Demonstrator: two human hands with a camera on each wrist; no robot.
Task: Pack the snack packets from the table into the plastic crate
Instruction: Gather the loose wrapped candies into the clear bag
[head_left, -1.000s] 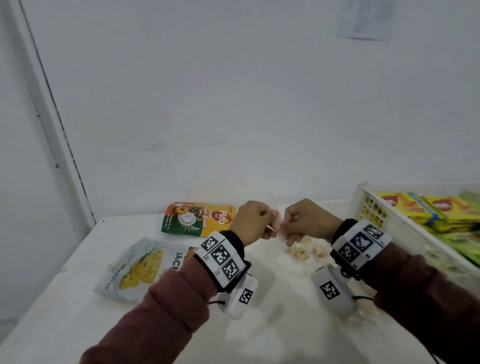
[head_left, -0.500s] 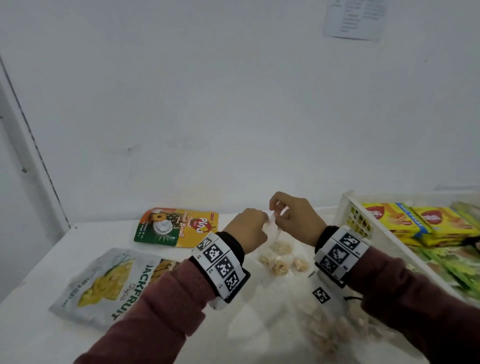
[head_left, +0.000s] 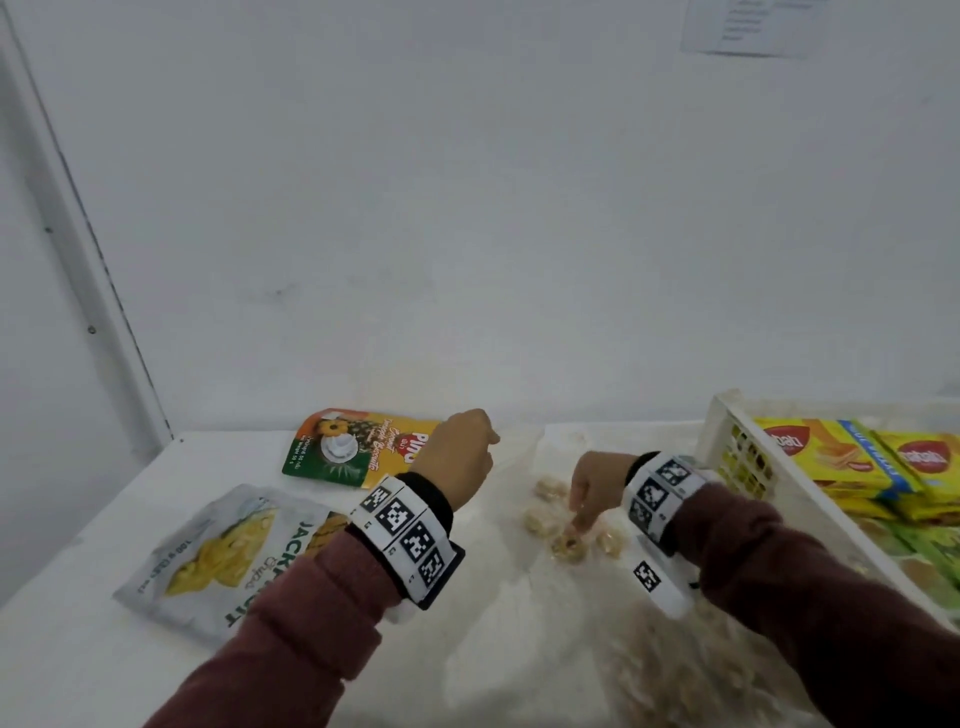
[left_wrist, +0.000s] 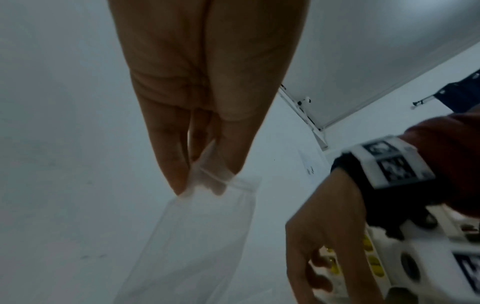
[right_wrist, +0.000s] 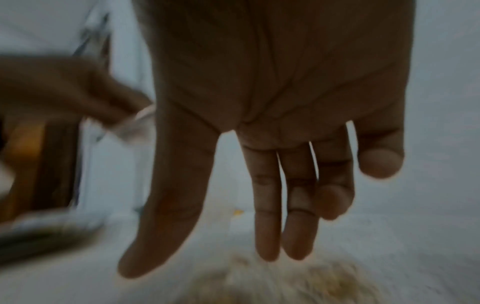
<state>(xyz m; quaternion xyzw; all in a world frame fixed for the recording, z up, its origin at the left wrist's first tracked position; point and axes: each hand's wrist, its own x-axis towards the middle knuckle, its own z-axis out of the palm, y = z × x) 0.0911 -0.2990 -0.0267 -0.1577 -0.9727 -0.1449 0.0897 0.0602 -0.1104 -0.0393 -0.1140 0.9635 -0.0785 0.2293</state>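
A clear plastic bag (head_left: 524, 566) of pale snack pieces (head_left: 567, 546) lies on the white table, left of the white plastic crate (head_left: 723, 422). My left hand (head_left: 491, 448) pinches the bag's top edge; the left wrist view shows the clear bag (left_wrist: 197, 226) hanging from my left hand (left_wrist: 205, 185). My right hand (head_left: 576, 522) is lowered, its straight fingers touching the bag over the pieces. In the right wrist view my right hand (right_wrist: 202, 265) is spread open above the blurred snack pieces (right_wrist: 285, 277). It holds nothing.
A grey jackfruit chips packet (head_left: 234, 551) lies at the front left, and a green-and-yellow pineapple biscuit packet (head_left: 358, 452) lies behind it by the wall. Yellow wafer packs (head_left: 831, 457) and green packets lie inside the crate. The wall stands right behind the table.
Both hands were pinching the bag's top together. My right hand has let go and dropped to the snack pieces, while my left still holds the top edge.
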